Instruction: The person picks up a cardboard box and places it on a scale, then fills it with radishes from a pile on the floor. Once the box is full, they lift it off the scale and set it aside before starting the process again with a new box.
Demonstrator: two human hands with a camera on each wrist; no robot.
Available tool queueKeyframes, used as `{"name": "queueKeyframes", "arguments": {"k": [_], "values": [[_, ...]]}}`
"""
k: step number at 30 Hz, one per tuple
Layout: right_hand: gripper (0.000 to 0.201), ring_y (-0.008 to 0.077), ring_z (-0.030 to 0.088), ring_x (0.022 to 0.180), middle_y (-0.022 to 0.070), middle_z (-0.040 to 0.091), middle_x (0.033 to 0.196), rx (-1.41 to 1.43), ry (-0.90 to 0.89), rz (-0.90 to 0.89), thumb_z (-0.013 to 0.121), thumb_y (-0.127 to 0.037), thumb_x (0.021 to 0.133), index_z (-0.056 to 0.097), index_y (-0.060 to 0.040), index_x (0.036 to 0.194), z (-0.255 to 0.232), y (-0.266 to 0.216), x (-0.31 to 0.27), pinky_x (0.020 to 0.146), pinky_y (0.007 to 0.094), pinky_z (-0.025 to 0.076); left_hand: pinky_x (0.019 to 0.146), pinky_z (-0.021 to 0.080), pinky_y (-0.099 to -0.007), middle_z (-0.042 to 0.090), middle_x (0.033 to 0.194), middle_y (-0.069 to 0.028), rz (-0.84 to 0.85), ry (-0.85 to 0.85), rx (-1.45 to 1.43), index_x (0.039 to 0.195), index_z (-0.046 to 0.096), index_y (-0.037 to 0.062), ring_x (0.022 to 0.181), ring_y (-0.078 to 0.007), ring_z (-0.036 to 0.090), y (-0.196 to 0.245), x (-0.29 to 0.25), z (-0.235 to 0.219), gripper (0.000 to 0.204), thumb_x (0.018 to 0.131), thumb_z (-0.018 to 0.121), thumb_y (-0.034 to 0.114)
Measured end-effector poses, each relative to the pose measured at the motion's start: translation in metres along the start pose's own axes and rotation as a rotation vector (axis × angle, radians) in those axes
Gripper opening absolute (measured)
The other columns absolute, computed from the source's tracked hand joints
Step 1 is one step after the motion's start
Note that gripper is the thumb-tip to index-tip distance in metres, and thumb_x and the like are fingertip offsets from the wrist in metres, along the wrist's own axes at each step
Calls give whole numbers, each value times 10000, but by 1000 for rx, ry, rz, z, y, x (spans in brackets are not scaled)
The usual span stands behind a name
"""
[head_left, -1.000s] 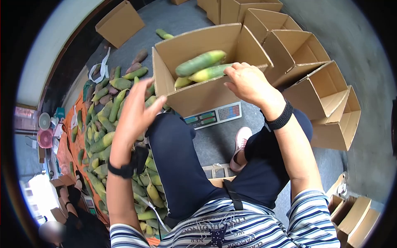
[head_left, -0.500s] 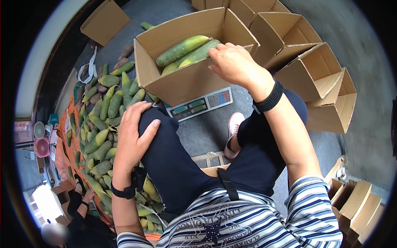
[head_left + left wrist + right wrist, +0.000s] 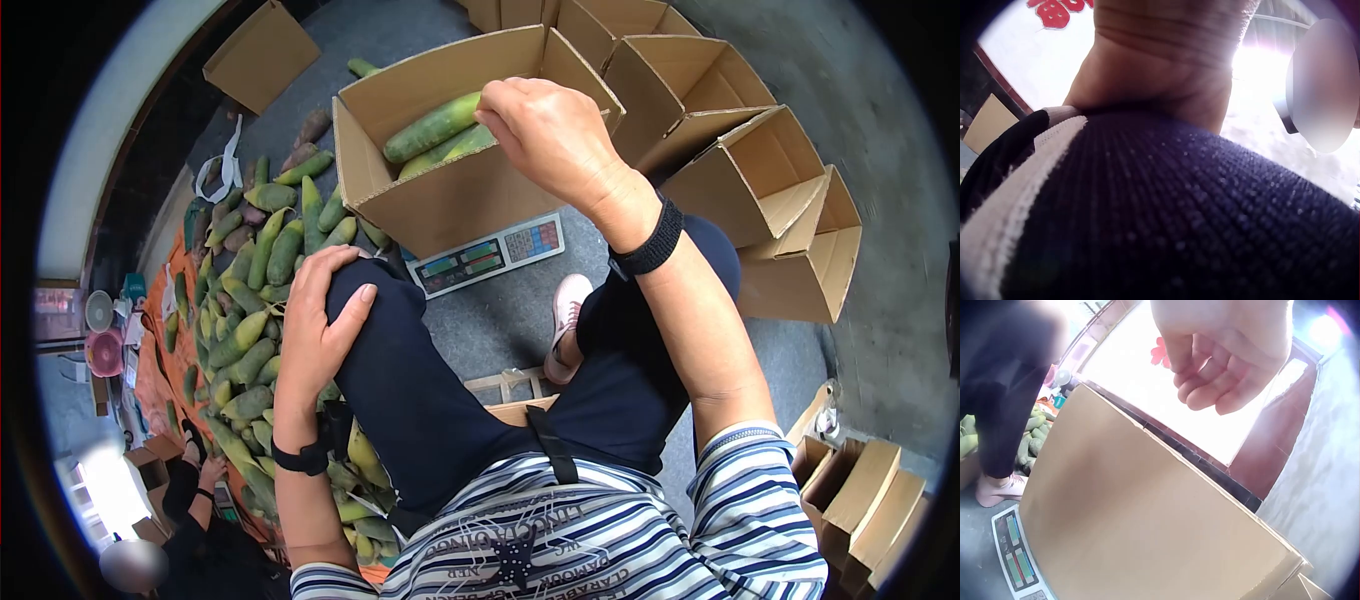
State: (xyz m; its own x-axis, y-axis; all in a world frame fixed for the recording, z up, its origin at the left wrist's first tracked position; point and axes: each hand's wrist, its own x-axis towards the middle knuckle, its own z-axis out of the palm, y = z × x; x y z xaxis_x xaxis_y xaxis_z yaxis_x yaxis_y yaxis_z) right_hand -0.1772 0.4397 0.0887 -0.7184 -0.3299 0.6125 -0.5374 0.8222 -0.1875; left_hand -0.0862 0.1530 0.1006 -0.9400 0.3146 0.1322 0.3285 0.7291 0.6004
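Over the near edge of an open cardboard box point(image 3: 440, 205), my right hand point(image 3: 555, 135) hovers with loosely curled fingers. The right wrist view shows nothing between those fingers point(image 3: 1207, 394), which hang above the box rim. Inside the box lie a few long green radishes point(image 3: 430, 132), partly hidden by that hand. The box stands on a digital scale point(image 3: 490, 255) whose display and keypad face me. My left hand point(image 3: 320, 315) rests spread on the left knee, holding nothing; in the left wrist view its heel meets the dark trouser cloth point(image 3: 1166, 200).
A large heap of green radishes point(image 3: 245, 340) covers an orange sheet on the left. Cardboard boxes point(image 3: 755, 185) stand in a row at the right, and another box point(image 3: 262, 55) is at the back left. Folded cardboard point(image 3: 865, 490) leans at lower right. Another person sits at lower left.
My left hand has come down from the air onto the knee. The right hand has lifted from the box's near edge and shifted slightly left above it.
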Motion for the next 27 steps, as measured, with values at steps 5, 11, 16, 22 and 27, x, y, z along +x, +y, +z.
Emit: {"name": "queueKeyframes", "arguments": {"k": [5, 11, 16, 22, 27], "values": [[165, 286, 631, 722, 92, 610, 713, 46, 161, -56, 610, -213, 888, 583, -72, 808, -21, -18, 4, 618, 386, 507, 998, 394, -383, 576, 1196, -169, -14, 13, -26, 1139, 589, 1, 1135, -325, 538, -3, -5, -3, 386, 850, 633, 253], [207, 288, 632, 707, 101, 618, 723, 22, 136, -55, 613, -231, 890, 573, -70, 767, -26, -22, -1, 593, 396, 499, 1024, 370, -349, 564, 1209, -148, -24, 12, 12, 1170, 575, 7, 1159, -281, 528, -6, -12, -6, 382, 875, 611, 246], [230, 316, 627, 709, 119, 615, 716, -11, 101, -51, 613, -251, 888, 568, -66, 759, -22, -12, -11, 594, 415, 497, 1003, 386, -361, 574, 1189, -153, -31, 65, -61, 1181, 576, 13, 1154, -303, 531, -5, -23, -9, 406, 880, 626, 281], [177, 326, 628, 800, 116, 641, 829, -34, -70, 49, 585, -231, 907, 611, -62, 861, -30, -1, -16, 673, 407, 503, 948, 408, -291, 615, 1164, -97, -346, 341, -376, 1215, 574, 9, 1080, -179, 565, -71, -67, -59, 447, 976, 523, 384], [168, 321, 624, 760, 106, 627, 788, 7, -86, -14, 590, -214, 894, 597, -56, 838, -24, -7, -13, 648, 420, 501, 819, 469, -345, 646, 1015, -119, -679, 140, 28, 1143, 577, -16, 944, -235, 617, -206, -170, -59, 395, 935, 582, 320]]}}
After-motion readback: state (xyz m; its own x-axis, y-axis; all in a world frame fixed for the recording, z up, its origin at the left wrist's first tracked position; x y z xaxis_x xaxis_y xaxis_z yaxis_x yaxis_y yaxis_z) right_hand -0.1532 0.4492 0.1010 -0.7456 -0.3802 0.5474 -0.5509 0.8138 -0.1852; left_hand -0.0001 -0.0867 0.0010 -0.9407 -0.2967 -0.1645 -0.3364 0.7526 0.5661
